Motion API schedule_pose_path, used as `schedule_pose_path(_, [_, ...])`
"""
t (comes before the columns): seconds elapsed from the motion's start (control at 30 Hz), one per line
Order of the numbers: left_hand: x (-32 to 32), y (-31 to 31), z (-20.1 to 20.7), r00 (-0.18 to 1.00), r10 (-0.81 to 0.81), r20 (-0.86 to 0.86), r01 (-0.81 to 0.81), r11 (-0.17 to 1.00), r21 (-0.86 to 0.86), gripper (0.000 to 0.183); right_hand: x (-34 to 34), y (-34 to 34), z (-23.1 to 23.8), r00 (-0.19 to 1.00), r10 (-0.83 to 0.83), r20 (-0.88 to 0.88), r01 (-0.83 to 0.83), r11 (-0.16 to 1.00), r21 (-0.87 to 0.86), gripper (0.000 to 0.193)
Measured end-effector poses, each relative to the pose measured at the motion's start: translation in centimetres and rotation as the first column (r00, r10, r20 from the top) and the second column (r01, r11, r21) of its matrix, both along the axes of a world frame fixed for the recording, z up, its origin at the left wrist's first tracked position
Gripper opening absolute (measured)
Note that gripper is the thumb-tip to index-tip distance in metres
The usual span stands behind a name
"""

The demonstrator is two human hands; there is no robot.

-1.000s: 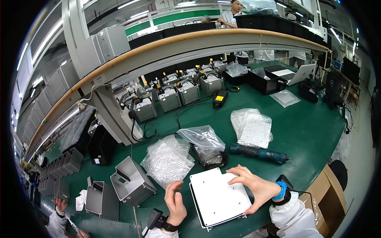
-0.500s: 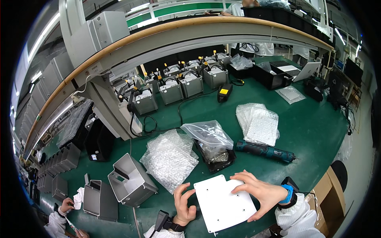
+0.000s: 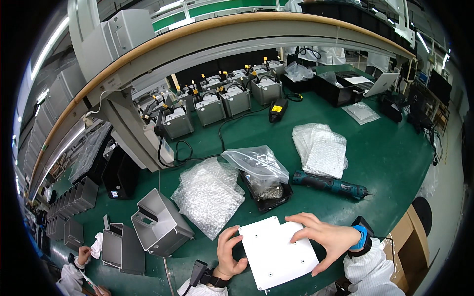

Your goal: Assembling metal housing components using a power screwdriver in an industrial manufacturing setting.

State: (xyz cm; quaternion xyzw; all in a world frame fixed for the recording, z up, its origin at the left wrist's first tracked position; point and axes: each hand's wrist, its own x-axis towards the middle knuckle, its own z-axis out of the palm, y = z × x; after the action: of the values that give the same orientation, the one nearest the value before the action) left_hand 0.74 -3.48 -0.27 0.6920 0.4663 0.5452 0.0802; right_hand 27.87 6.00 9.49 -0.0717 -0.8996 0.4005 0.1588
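A flat white plate [image 3: 281,256], with a corner notch and several small holes, lies between my hands near the front of the bench. My left hand [image 3: 229,256] grips its left edge with curled fingers and thumb. Over on the right, my right hand [image 3: 331,240] spans the plate, its fingertips at the notch and its thumb by the lower right edge. Just beyond the plate sits a small black tray [image 3: 276,203] of metal hardware, partly covered by a clear plastic bag [image 3: 259,165]. A teal power screwdriver [image 3: 330,185] lies behind my right hand.
Bubble wrap sheets [image 3: 207,200] and a bubble wrap stack [image 3: 323,153] lie on the green bench. Left of me stand open grey housings [image 3: 160,224]. Assembled grey units [image 3: 207,108] line the back. A co-worker's hand [image 3: 84,255] is at far left, near white cloth [image 3: 97,245].
The view has shifted slightly, so the bench items appear a little higher and more to the left. Both hands keep nearly the same hold on the white plate.
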Motion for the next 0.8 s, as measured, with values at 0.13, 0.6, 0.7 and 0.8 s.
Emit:
schedule_pose_path(0.13, [-0.2,0.4,-0.2,0.997,-0.058,0.051,0.059,0.998,-0.011,0.053,0.2,0.8,-0.3,0.998,0.057,0.002,-0.056,0.995,-0.084,0.085])
schedule_pose_path(0.6, [-0.2,0.0,-1.6,0.968,-0.103,0.231,0.117,0.992,-0.047,0.062,-0.2,1.4,-2.8,0.985,0.083,-0.151,-0.129,0.935,-0.33,0.1])
schedule_pose_path(0.7, [-0.8,0.0,-2.1,0.975,-0.106,0.196,0.123,0.989,-0.078,0.066,0.0,1.6,-3.0,0.985,0.079,-0.151,-0.129,0.926,-0.355,0.101])
schedule_pose_path(0.8, [-0.8,0.2,-2.0,0.98,-0.098,0.175,0.115,0.989,-0.088,0.066,0.1,2.0,-3.0,0.979,0.104,-0.176,-0.161,0.924,-0.346,0.101])
